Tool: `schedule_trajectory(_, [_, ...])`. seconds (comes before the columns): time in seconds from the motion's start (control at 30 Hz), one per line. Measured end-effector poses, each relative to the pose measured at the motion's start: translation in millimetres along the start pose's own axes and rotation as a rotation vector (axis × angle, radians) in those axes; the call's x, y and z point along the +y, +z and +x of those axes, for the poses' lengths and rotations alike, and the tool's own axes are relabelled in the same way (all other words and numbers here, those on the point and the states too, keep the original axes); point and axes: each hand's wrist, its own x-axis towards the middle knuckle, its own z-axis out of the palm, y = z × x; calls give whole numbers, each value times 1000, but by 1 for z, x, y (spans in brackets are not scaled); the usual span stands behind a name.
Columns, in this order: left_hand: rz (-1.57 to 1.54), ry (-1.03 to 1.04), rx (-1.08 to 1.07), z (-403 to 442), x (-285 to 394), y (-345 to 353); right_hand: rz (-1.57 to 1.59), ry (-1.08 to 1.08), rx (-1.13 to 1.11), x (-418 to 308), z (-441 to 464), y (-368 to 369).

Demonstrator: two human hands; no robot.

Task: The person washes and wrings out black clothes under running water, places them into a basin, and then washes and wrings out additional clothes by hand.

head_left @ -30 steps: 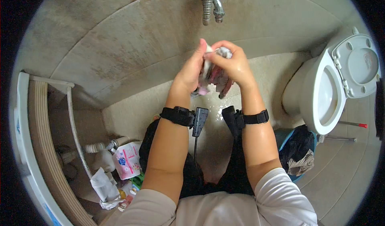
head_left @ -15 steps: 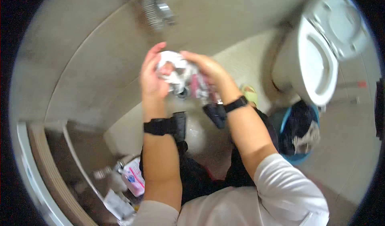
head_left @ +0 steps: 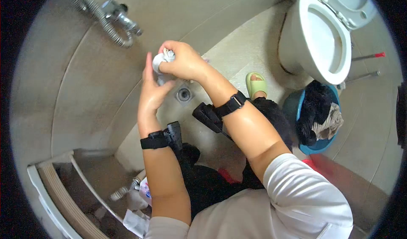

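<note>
My right hand (head_left: pixel 183 62) is closed around a bunched white cloth (head_left: pixel 157 63). Its fingers curl over the cloth, and part of the bundle is hidden inside the grip. Just below and left of it is my left hand (head_left: pixel 152 90), fingers stretched up and thumb held apart. The left palm faces the cloth; whether it touches the lower part of the fabric, I cannot tell. A round floor drain (head_left: pixel 184 95) shows on the floor beneath the hands. Each wrist has a black strap with a dark box on it.
A shower hose and metal valve (head_left: pixel 121 18) are on the wall at upper left. To the right stand a white toilet (head_left: pixel 306 40) with its lid up and a blue basin (head_left: pixel 319 148) of dark and beige clothes. A slatted rack (head_left: pixel 57 188) is at lower left.
The cloth, spread between both hands before, is now bunched in my right hand. My left hand has come off to its side with fingers extended. The view has shifted and sharpened.
</note>
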Motion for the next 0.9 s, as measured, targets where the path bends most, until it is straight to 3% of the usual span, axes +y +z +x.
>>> schedule_trajectory(0.03, [8, -10, 20, -2, 7, 5, 10, -7, -21, 0, 0, 6])
schedule_trajectory(0.1, [-282, 151, -4, -4, 14, 14, -165, -248, 88, 3, 1, 20])
schedule_trajectory(0.17, [-266, 222, 90, 0, 17, 22, -183, -211, -16, -4, 4, 18])
schedule_trajectory(0.23, [-251, 298, 175, 1, 14, 21, -226, -400, -28, -14, 4, 17])
schedule_trajectory(0.27, [-334, 248, 120, 1, 12, 19, -117, -278, -205, -18, 2, 12])
schedule_trajectory(0.33, [-483, 86, 97, -3, 22, 20, -114, -213, -259, -21, 1, 10])
schedule_trajectory(0.43, [-341, 163, 187, 2, -3, 23, -231, -182, -339, -14, 14, 8])
schedule_trajectory(0.47, [-506, -5, 231, -1, -11, 27, -42, -72, -408, -10, 17, 4])
schedule_trajectory(0.53, [-601, -64, 244, 0, -22, 24, 330, 194, -519, -13, 19, -13])
schedule_trajectory(0.57, [-699, -122, 249, 1, -26, 23, 448, 373, -342, 23, 30, -10])
schedule_trajectory(0.6, [-738, -225, 288, 0, -26, 23, 310, 416, -277, 41, 34, -16])
schedule_trajectory(0.67, [-708, -284, 319, -5, -25, 23, -305, 438, -414, 139, 50, -12])
schedule_trajectory(0.73, [-681, -356, 316, -11, -19, 24, -726, 514, -685, 175, 35, 4])
schedule_trajectory(0.83, [-661, -533, 243, -13, 0, 25, -847, 517, -771, 252, 20, 47])
schedule_trajectory(0.9, [-540, -544, 258, -13, -20, 30, -811, 452, -545, 288, 13, 74])
